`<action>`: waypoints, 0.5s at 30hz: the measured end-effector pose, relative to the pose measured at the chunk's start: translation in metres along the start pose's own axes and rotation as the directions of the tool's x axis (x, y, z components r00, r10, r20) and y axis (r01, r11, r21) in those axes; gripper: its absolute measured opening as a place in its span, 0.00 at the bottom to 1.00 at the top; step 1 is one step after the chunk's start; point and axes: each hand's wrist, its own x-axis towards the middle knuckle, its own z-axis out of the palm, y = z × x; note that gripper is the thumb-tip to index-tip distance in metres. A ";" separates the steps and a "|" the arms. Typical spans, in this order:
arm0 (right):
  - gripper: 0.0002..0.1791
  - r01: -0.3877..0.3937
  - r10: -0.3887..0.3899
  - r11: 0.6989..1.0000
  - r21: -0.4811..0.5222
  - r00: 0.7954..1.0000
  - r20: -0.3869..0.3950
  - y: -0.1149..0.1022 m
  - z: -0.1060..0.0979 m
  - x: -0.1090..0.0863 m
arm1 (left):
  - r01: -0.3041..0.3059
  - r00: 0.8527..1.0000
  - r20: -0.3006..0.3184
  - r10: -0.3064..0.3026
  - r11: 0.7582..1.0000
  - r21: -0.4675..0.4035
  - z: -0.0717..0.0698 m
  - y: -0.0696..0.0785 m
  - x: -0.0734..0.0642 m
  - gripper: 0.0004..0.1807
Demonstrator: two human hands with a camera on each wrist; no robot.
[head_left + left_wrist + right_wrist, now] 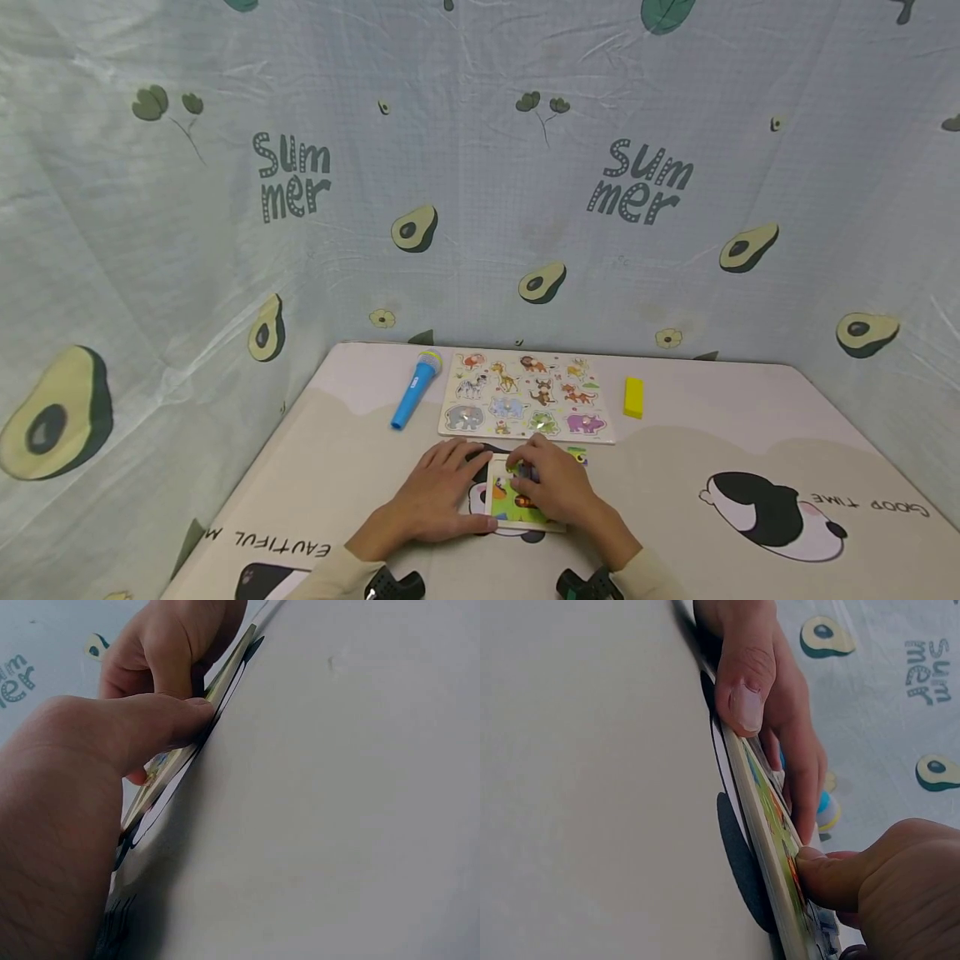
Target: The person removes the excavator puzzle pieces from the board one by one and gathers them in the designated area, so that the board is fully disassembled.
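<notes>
Just on the near side of the big animal board (525, 392), flat on the bench (675, 450): the small framed picture board (512, 508). Thin, pale, wood-looking rim; should be light and stiff, a one-hand lift. Printed face probably smooth, so fingers may slip there; likely slides on the bench if pushed sideways. Hard to break, though corners could chip. Best hold: opposite rim edges, thumb on the near edge, since the low profile leaves little to get under.

Left hand (446, 497): fingers nearly straight, braced along the rim, thumb at the near corner, not wrapped round anything. Right hand (555, 483): fingers bent over the picture face, thumb tip down; dark patch between them, can't tell if a piece is pinched. Small coloured piece (577, 456) also sits just on the big animal board's near side, partly hidden; likely light, take it by its edges.
</notes>
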 end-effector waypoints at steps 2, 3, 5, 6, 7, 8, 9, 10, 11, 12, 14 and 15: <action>0.09 -0.003 0.003 1.000 0.001 1.000 -0.007 0.000 0.001 0.000 | 0.000 1.000 -0.001 0.000 1.000 -0.002 0.000 0.000 0.000 0.52; 0.09 -0.005 0.005 1.000 0.005 1.000 -0.010 0.000 0.001 0.000 | 0.000 1.000 0.000 0.000 1.000 -0.003 0.000 0.000 0.000 0.52; 0.10 -0.012 0.012 1.000 0.011 1.000 -0.015 0.000 0.002 0.000 | 0.002 1.000 0.003 -0.002 1.000 -0.001 0.001 0.000 0.000 0.52; 0.10 -0.016 0.016 1.000 0.013 1.000 -0.016 -0.001 0.002 0.000 | 0.002 1.000 0.002 -0.002 1.000 0.002 0.001 -0.001 0.000 0.52; 0.10 -0.019 0.019 1.000 0.015 1.000 -0.016 -0.001 0.002 0.000 | 0.003 1.000 0.005 -0.003 1.000 0.002 0.001 -0.001 0.000 0.52; 0.10 -0.022 0.023 1.000 0.016 1.000 -0.016 -0.001 0.002 0.000 | 0.005 1.000 0.006 -0.005 1.000 0.002 0.002 -0.001 0.001 0.52; 0.10 -0.025 0.025 1.000 0.017 1.000 -0.015 -0.001 0.002 0.000 | 0.005 1.000 0.006 -0.005 1.000 0.003 0.002 -0.001 0.001 0.52; 0.11 -0.027 0.027 1.000 0.015 1.000 -0.014 -0.001 0.002 -0.001 | 0.004 1.000 0.005 -0.004 1.000 0.004 0.002 -0.001 0.001 0.52; 0.11 -0.029 0.029 0.999 0.014 0.999 -0.014 -0.001 0.002 -0.001 | 0.003 1.000 0.004 -0.004 1.000 0.004 0.002 -0.001 0.001 0.52; 0.11 -0.030 0.030 0.999 0.012 0.999 -0.013 -0.001 0.002 -0.001 | 0.001 1.000 0.001 -0.001 1.000 0.003 0.002 -0.001 0.001 0.52; 0.11 -0.030 0.030 1.000 0.009 0.999 -0.015 0.000 0.003 -0.001 | 0.000 1.000 0.000 0.000 1.000 0.004 0.002 -0.001 0.001 0.52; 0.11 -0.030 0.030 0.999 0.009 0.999 -0.015 0.000 0.003 -0.001 | -0.001 1.000 -0.001 0.001 1.000 0.004 0.002 -0.001 0.001 0.52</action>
